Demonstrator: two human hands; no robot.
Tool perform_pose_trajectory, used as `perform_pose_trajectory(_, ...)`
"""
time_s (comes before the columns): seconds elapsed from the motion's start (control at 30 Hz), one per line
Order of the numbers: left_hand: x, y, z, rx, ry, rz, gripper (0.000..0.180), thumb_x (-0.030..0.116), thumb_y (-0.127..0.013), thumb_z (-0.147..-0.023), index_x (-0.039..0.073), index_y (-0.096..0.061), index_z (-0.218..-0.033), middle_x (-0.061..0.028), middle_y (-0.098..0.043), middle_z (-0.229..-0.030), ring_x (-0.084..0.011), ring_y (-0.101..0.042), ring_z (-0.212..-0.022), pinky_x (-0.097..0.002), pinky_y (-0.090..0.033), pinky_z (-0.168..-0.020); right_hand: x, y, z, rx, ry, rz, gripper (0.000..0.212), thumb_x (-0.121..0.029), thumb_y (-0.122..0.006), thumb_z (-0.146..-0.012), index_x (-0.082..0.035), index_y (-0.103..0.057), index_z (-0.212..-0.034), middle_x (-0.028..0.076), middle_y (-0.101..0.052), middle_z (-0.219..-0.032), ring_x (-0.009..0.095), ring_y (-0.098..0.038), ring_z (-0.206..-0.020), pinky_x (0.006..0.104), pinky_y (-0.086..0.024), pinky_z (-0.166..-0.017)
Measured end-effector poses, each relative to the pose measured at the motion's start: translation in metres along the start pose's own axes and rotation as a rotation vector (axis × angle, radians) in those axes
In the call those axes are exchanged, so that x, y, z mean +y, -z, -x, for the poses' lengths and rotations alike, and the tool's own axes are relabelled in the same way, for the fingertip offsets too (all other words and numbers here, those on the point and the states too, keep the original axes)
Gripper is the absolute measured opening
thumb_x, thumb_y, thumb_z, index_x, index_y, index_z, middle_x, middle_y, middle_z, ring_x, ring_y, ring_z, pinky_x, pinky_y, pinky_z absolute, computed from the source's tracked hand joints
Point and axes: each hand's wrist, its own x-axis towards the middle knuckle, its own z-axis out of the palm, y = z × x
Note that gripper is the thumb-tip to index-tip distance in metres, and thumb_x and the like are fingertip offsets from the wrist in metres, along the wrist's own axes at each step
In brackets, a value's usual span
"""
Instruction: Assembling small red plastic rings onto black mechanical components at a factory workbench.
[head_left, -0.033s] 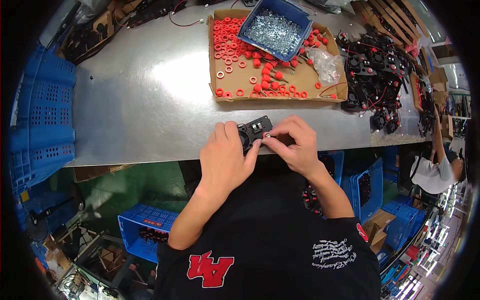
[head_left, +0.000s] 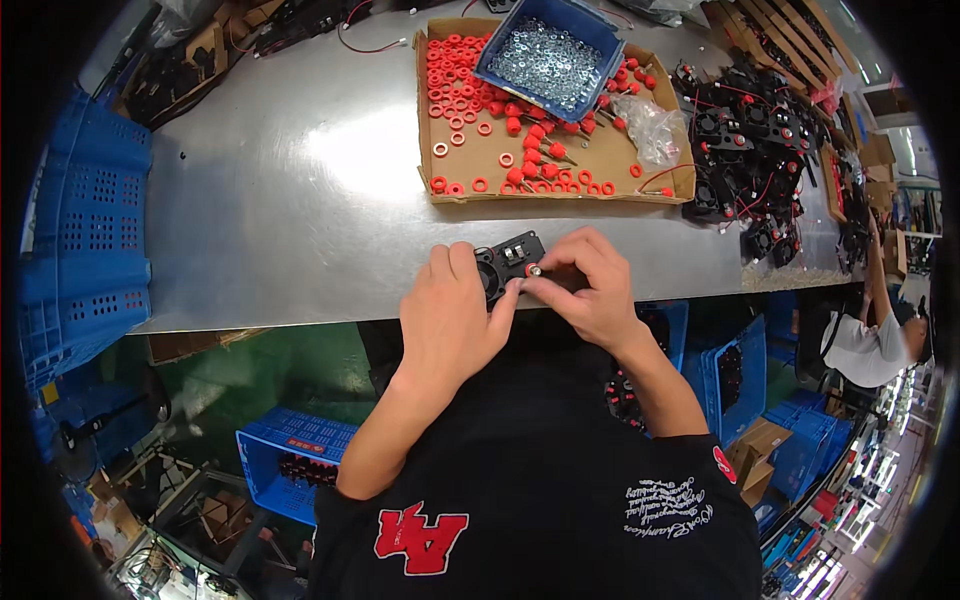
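My left hand point(head_left: 446, 315) grips a small black panel with a round fan point(head_left: 489, 273) near the front edge of the table. Its fingers lie over the panel's left end, and its thumb presses along the lower edge. On the panel sit two pale metal contacts point(head_left: 514, 252) and a red ring with a shiny metal nut point(head_left: 534, 270) at its right end. My right hand point(head_left: 597, 292) closes on this nut, index finger above and thumb below. Whatever lies under the panel is hidden.
Beyond my hands a shallow cardboard tray point(head_left: 560, 195) holds red rings and red-capped terminal posts. A blue bin point(head_left: 490, 75) of metal nuts rests on it. Fan panels with wires point(head_left: 745, 150) pile up at right. Blue crates point(head_left: 95, 230) stand left; a co-worker point(head_left: 868, 345) is far right.
My right hand has shifted very slightly to the left, its fingers moving a little around the nut. My left hand and the panel stay in place.
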Motion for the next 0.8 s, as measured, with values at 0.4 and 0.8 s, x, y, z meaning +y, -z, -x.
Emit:
perform_pose_trajectory(0.4, 0.001, 0.002, -0.002, -0.005, -0.002, -0.045, 0.046, 0.038, -0.071, -0.086, 0.000, -0.049, -0.097, -0.0164, -0.054, -0.089, -0.0344, -0.063, -0.078, -0.0426, -0.053, -0.059, 0.004, -0.002, 0.009, 0.185, 0.087, -0.014, 0.025, -0.003, -0.069, -0.075, -0.004, -0.074, -0.100, 0.010, -0.060, -0.095, 0.018, -0.058, -0.077, 0.0288, -0.048, -0.067)
perform_pose_trajectory(0.8, 0.001, 0.002, -0.001, -0.008, -0.005, -0.056, 0.046, 0.039, -0.071, -0.086, 0.000, -0.049, -0.099, -0.0163, -0.054, -0.090, -0.0351, -0.063, -0.078, -0.0439, -0.053, -0.059, 0.011, -0.004, 0.009, 0.144, 0.323, 0.153, 0.010, 0.004, -0.061, -0.073, -0.001, -0.067, -0.079, 0.014, -0.061, -0.093, 0.020, -0.053, -0.068, 0.0290, -0.045, -0.061)
